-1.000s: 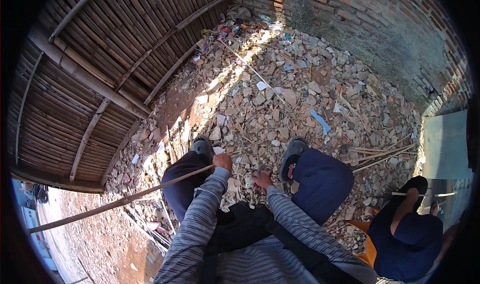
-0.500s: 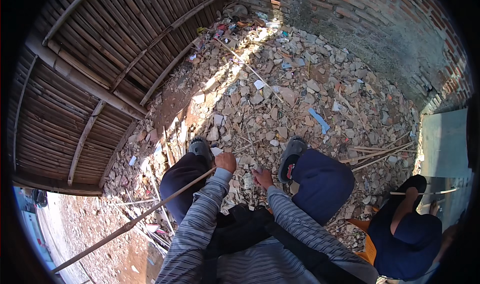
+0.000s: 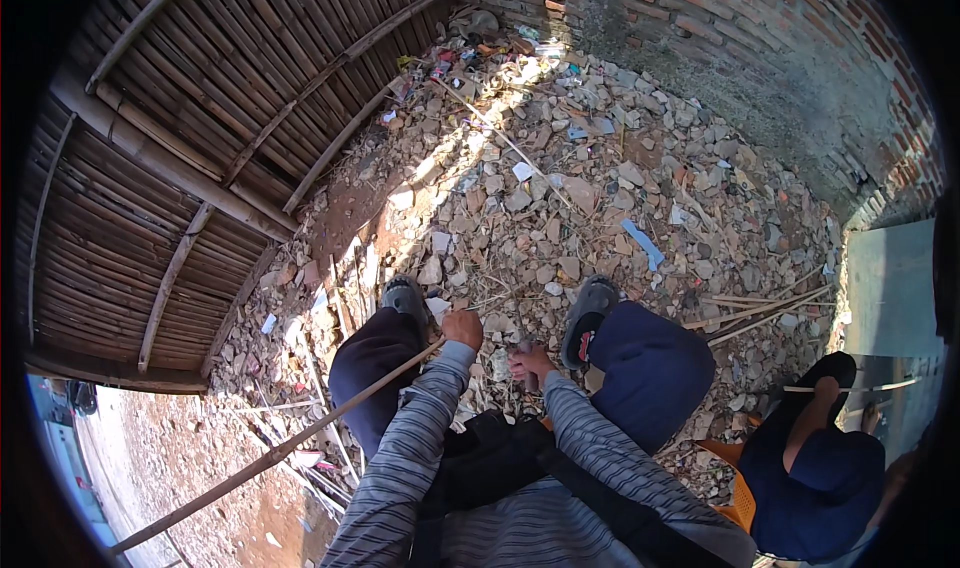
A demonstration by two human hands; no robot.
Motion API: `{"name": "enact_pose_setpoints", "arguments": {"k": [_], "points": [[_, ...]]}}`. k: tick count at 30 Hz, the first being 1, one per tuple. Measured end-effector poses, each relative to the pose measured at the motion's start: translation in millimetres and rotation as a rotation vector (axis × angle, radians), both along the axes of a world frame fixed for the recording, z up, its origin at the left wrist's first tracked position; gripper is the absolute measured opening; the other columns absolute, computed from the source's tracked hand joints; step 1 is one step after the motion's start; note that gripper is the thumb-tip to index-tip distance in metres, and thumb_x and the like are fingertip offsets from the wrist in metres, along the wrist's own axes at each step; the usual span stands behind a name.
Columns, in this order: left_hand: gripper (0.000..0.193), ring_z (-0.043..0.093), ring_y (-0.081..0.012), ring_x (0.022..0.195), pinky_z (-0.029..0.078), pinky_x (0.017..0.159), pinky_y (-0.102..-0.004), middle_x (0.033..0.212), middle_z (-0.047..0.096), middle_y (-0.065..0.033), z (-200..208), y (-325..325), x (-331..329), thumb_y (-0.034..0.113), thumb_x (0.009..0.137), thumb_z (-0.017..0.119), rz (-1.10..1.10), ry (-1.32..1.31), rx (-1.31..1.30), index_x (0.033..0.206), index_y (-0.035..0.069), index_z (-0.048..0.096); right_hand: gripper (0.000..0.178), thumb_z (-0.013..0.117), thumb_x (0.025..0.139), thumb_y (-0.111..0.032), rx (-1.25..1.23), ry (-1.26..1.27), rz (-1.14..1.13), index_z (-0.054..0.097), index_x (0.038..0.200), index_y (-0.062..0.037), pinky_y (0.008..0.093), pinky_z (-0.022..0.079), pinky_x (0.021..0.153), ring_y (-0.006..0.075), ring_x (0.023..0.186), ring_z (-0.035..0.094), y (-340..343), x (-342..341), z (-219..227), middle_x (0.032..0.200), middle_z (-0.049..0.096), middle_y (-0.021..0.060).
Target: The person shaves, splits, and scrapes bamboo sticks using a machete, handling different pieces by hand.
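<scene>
My left hand (image 3: pixel 462 327) is closed round the near end of a long, thin wooden stick (image 3: pixel 290 445). From that fist the stick slants down past my left knee to the lower left rim of the view. My right hand (image 3: pixel 533 365) is a short way to the right, apart from the left one, between my knees. Its fingers are curled round something small and dark brownish that I cannot make out. Both hands are low over the rubble, between my two grey shoes.
Broken stones and rubble (image 3: pixel 590 208) cover the ground. A bamboo-slat wall (image 3: pixel 190 158) stands left, a brick wall (image 3: pixel 700 28) behind. Thin sticks (image 3: pixel 765 308) lie at right. Another person (image 3: pixel 825 468) sits on an orange chair (image 3: pixel 740 498) at lower right, holding a thin stick.
My left hand has shifted slightly right and up, carrying the stick's end. The right hand has turned and its fingers have curled in; a dark brownish thing now shows at them.
</scene>
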State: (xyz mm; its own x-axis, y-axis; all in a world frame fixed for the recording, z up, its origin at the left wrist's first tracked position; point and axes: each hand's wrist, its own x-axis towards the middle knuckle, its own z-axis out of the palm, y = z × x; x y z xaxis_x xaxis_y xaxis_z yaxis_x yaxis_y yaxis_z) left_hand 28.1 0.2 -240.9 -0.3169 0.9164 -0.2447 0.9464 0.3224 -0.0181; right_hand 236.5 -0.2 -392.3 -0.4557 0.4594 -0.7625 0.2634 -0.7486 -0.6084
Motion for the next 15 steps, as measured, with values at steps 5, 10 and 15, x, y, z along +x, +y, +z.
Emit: {"name": "enact_pose_setpoints", "arguments": {"k": [5, 10, 15], "points": [[0.026, 0.076, -0.0301, 0.101, 0.060, 0.082, -0.0425, 0.108, 0.079, -0.0111, 12, 7, -7, 0.024, 0.094, 0.060, 0.022, -0.083, -0.199, 0.102, 0.014, 0.082, 0.029, 0.073, 0.098, -0.025, -0.275, 0.271, -0.119, 0.063, 0.118, -0.0065, 0.0349, 0.057, 0.063, 0.0277, 0.100, 0.076, 4, -8, 24, 0.111, 0.076, 0.0154], [0.029, 0.073, -0.0328, 0.111, 0.058, 0.089, -0.0453, 0.120, 0.075, -0.0142, 24, 21, -21, 0.025, 0.094, 0.061, 0.089, -0.210, -0.311, 0.112, 0.011, 0.079, 0.031, 0.073, 0.099, -0.027, -0.168, 0.203, -0.064, 0.064, 0.118, -0.0048, 0.0341, 0.052, 0.054, 0.0262, 0.088, 0.077, 9, -5, 23, 0.114, 0.076, 0.0174], [0.028, 0.074, -0.0327, 0.108, 0.058, 0.087, -0.0469, 0.116, 0.076, -0.0148, 30, 14, -20, 0.026, 0.095, 0.060, 0.095, -0.172, -0.226, 0.110, 0.011, 0.079, 0.033, 0.071, 0.100, -0.031, 0.110, -0.062, 0.062, 0.066, 0.112, -0.0013, 0.0317, 0.047, 0.044, 0.0212, 0.063, 0.074, 4, -9, 28, 0.100, 0.078, 0.0165]]}}
